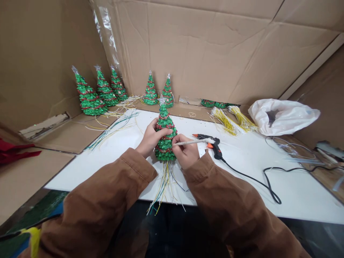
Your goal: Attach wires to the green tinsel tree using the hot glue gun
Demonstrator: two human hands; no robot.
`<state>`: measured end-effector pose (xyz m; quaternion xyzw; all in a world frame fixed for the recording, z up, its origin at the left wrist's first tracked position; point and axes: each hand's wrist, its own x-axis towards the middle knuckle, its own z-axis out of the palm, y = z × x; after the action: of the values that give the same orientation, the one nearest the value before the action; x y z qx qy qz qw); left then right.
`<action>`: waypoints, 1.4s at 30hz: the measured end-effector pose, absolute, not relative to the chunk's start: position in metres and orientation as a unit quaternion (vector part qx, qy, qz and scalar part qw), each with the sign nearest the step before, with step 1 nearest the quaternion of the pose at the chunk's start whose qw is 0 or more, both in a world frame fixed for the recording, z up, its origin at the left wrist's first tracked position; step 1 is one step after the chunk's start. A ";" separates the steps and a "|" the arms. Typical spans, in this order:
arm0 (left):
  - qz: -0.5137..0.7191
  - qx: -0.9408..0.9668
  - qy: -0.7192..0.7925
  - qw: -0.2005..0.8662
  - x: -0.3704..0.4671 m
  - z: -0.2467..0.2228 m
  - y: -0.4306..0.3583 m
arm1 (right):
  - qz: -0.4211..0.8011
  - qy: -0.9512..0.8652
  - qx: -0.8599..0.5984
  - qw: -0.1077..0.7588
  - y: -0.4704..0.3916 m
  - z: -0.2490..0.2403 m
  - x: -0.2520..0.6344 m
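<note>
A small green Christmas tree (164, 148) with red garland and a silver star lies before me on the white board. My left hand (151, 138) is closed round its left side, thumb across the front. White, yellow and green wires (166, 179) trail from its base toward me. At the tree's right side, my right hand (188, 150) pinches a thin whitish stick (192, 142), which points away to the right. The stick's left end is close to the branches; whether it touches them I cannot tell. Just right of that hand lies a black and orange glue gun (215, 144).
Several finished-looking trees (90, 98) stand along the cardboard walls. Yellow and white wire bundles (228, 122) and a white plastic bag (285, 116) sit at the back right. A black cord (249, 175) crosses the white board (242, 200); loose wires (113, 132) lie at left.
</note>
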<state>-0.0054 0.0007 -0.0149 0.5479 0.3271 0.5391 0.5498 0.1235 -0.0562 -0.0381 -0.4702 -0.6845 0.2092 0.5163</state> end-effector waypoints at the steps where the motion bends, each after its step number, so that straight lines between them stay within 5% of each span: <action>1: 0.539 0.545 0.327 0.553 -0.005 -0.015 0.000 | 0.208 -0.686 -0.470 0.516 -0.056 -0.038 0.124; 42: 0.538 0.544 0.314 0.562 -0.007 -0.018 0.005 | 0.172 -0.715 -0.458 0.500 -0.055 -0.040 0.127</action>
<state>-0.0071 0.0046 -0.0177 0.5444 0.3143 0.5380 0.5616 0.1270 -0.0552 -0.0404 -0.4582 -0.7146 0.1717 0.4999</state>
